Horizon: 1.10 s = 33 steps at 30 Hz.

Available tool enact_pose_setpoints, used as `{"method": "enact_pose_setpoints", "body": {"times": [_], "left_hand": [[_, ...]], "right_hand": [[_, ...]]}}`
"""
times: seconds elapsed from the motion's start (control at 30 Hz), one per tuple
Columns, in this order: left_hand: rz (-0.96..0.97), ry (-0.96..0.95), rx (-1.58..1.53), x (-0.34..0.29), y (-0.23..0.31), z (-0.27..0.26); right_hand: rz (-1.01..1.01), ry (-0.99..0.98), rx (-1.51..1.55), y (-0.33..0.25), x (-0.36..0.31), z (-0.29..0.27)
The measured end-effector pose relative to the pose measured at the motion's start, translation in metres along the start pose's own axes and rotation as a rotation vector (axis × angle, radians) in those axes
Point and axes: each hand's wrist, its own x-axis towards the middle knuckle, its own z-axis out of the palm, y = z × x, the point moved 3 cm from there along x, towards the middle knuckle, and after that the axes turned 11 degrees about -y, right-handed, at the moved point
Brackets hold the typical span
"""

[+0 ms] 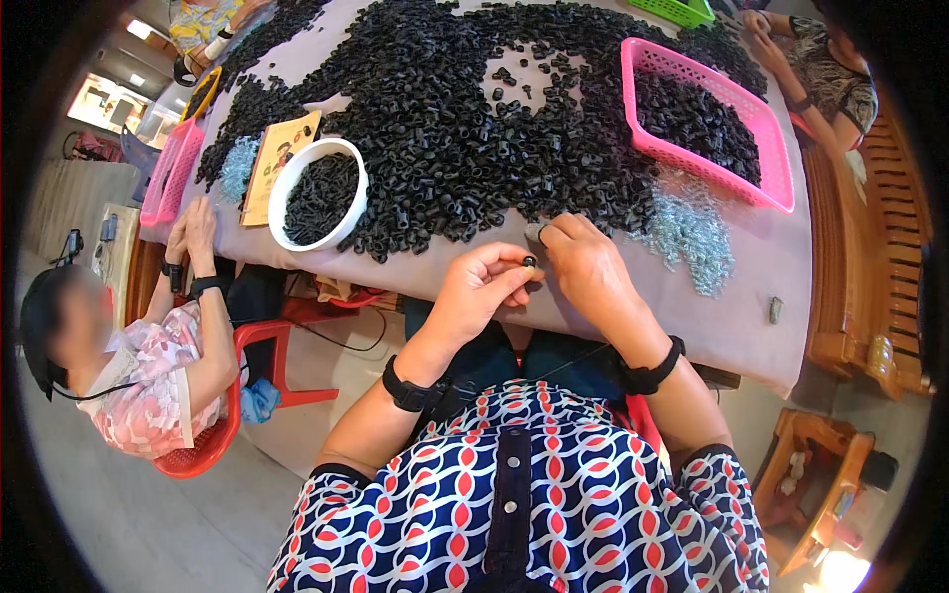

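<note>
Between the thumb and index finger of my left hand is a small black cylindrical part, its rounded end facing up. Close beside it, my right hand is curled at the near edge of the pile, with a greyish cover on one fingertip. Its fingers are bent together, and whatever they hold is hidden. A wide heap of small black tubular parts spreads over the table beyond both hands. Right of my right hand lies a cluster of small, shiny, pale-blue coil-like pieces.
A white bowl with slim black parts stands left, beside a yellow booklet. A pink basket of black parts sits right. A small grey piece lies near the cloth's right edge. People sit at left and far right.
</note>
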Motion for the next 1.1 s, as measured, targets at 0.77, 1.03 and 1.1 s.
{"method": "enact_pose_setpoints", "body": {"times": [0.77,1.03,1.1], "left_hand": [[-0.066,-0.051,0.152,0.007,0.005,0.021],[-0.102,-0.104,0.119,0.010,0.003,0.025],[-0.094,-0.118,0.166,0.010,0.002,0.026]], "right_hand": [[0.326,0.032,0.826,0.008,-0.028,-0.011],[0.318,0.104,0.842,0.010,-0.031,-0.008],[0.334,0.055,0.814,0.012,-0.029,-0.008]]}}
